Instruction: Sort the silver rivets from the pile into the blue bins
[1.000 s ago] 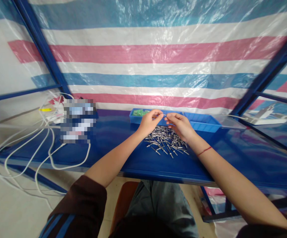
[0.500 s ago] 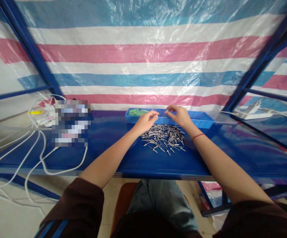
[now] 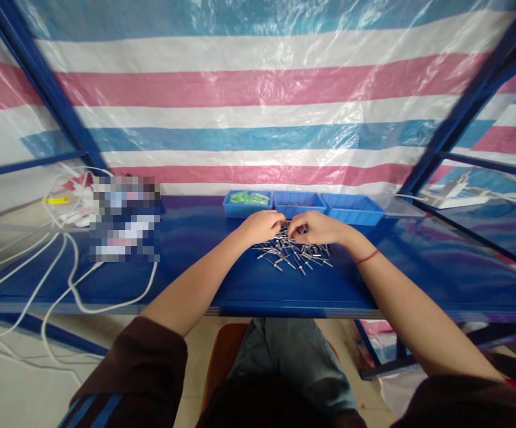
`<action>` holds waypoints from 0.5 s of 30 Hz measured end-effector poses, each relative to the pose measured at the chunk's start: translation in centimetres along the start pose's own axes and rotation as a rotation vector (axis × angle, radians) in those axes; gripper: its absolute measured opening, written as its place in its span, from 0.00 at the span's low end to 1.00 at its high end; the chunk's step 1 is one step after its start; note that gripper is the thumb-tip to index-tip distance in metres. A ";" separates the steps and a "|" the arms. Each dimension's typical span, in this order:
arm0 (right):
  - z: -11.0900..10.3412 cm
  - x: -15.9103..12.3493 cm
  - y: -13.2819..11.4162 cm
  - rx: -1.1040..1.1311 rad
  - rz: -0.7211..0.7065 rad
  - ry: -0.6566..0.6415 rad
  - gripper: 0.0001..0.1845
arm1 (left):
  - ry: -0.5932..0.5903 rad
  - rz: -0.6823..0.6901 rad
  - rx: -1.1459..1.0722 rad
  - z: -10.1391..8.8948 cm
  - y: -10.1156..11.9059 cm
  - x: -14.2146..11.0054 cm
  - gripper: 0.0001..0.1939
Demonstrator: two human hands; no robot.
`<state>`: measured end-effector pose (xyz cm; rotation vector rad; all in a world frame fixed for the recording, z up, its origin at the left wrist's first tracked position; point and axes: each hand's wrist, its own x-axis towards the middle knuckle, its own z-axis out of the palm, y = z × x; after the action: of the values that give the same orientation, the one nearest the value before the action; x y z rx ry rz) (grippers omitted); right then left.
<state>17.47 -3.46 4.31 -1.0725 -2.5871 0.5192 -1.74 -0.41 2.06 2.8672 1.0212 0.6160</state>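
A pile of silver blind rivets [image 3: 300,257] lies loose on the blue table, each with a thin pin and a thicker head end. My left hand [image 3: 263,227] rests over the pile's back left part, fingers bent and drawn together; what is between the fingertips is hidden. My right hand [image 3: 318,228] reaches into the pile from the right, with curled fingers and thumb down among the rivets. Its fingertips are close to the left hand's, and what they pinch is too small to make out. Behind the hands, the middle blue bin [image 3: 305,210] holds a few rivets.
A left blue bin [image 3: 244,210] holds green pieces, and a right blue bin [image 3: 356,219] adjoins the middle one. White cables [image 3: 73,285] loop over the table's left side beside a blurred-out item [image 3: 126,220]. At far right stands a white power strip [image 3: 452,196].
My hands were together holding a thin pin, then parted as the right moved over the middle bin. Now the right hand is back down in the rivet pile, near the left.
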 end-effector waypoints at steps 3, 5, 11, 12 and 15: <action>0.3 0.2 -0.2 -0.031 -0.007 -0.027 0.10 | -0.017 0.002 -0.014 0.3 0.0 0.1 0.14; 0.4 0.3 -0.3 -0.042 -0.010 -0.028 0.10 | -0.015 0.007 -0.022 0.5 -0.1 0.1 0.13; 0.9 0.7 -0.2 -0.101 -0.034 -0.037 0.09 | -0.024 0.007 -0.054 0.8 -0.3 0.1 0.12; 0.9 0.7 -0.1 -0.119 -0.054 -0.036 0.09 | -0.027 0.007 -0.059 0.7 -0.2 0.1 0.12; 1.1 0.9 0.0 -0.170 -0.114 0.021 0.09 | 0.002 -0.007 -0.059 0.5 -0.1 0.1 0.11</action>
<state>16.43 -3.10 3.40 -0.9682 -2.6931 0.2629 -1.57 -0.23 1.58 2.8115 0.9962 0.6377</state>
